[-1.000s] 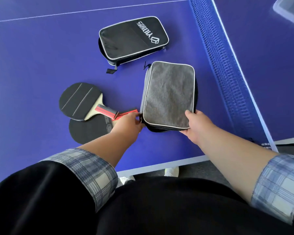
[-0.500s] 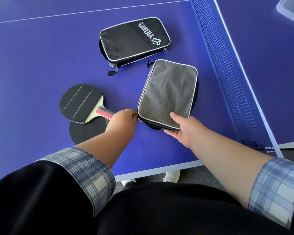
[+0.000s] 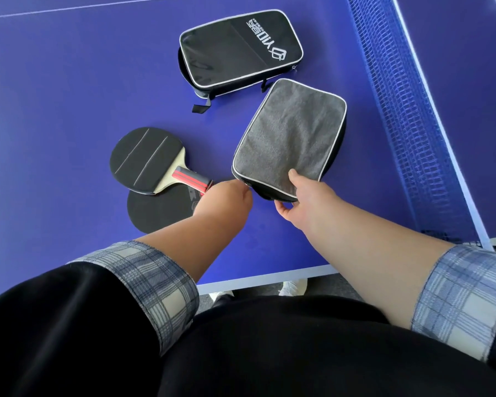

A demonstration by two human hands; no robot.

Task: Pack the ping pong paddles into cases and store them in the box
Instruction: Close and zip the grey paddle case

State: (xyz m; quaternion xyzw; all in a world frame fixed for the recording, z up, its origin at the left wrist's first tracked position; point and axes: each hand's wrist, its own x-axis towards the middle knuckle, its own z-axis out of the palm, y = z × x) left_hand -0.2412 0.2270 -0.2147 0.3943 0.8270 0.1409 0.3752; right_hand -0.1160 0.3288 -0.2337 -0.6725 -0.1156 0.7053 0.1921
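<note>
so from where i'm standing this looks like the unzipping step on the grey case (image 3: 289,138), nothing packed yet as far as i can tell. the right hand (image 3: 304,202) is pinching the near edge of it, thumb flat on the grey top and fingers curled under the black underside, basically pinning it in place. the left hand (image 3: 226,199) is bunched up closed right at the case's near left corner, where the zipper line runs. my guess is it's got the zip pull, but the fingers are hidden behind the back of the hand so i can't actually tell what it's holding.

the two paddles are just left of that hand on the blue table (image 3: 55,96). the top paddle (image 3: 149,159), with the red and black striped handle, lies across the lower paddle (image 3: 161,210), and its handle end is almost touching the left wrist. the black case (image 3: 238,50) with white lettering sits further back, just beyond the grey one.

next move, i reckon, is running that zip around the edge while the right hand keeps the case from sliding, then reaching left for a paddle. can't clearly see the box from here.
</note>
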